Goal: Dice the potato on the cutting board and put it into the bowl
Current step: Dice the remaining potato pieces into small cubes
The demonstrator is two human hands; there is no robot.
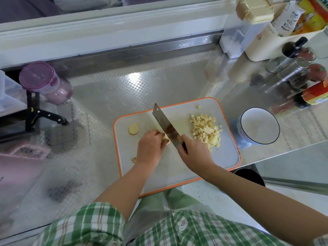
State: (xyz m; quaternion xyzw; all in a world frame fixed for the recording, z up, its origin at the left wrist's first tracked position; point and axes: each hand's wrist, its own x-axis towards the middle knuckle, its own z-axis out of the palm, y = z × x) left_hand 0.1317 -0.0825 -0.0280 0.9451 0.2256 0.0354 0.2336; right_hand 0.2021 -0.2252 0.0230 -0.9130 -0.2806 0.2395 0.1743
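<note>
A white cutting board point(229, 153) with an orange rim lies on the steel counter. My left hand point(150, 147) presses down on a pale potato piece point(166, 138), mostly hidden under the fingers. My right hand point(195, 153) grips the black handle of a cleaver point(166, 126), whose blade rests against the potato piece beside my left fingers. A heap of diced potato point(205, 130) sits on the board's right part. A round potato slice point(133, 128) lies at the board's left, and a small scrap point(134, 159) near my left wrist. The white bowl point(259, 126) with a dark rim stands right of the board.
A purple-lidded jar point(44, 82) and a knife rack with a black-handled knife point(51, 117) stand at the left. Bottles, shakers and containers point(292, 68) crowd the back right. A dark round bin point(250, 176) sits below the counter's front edge at the right.
</note>
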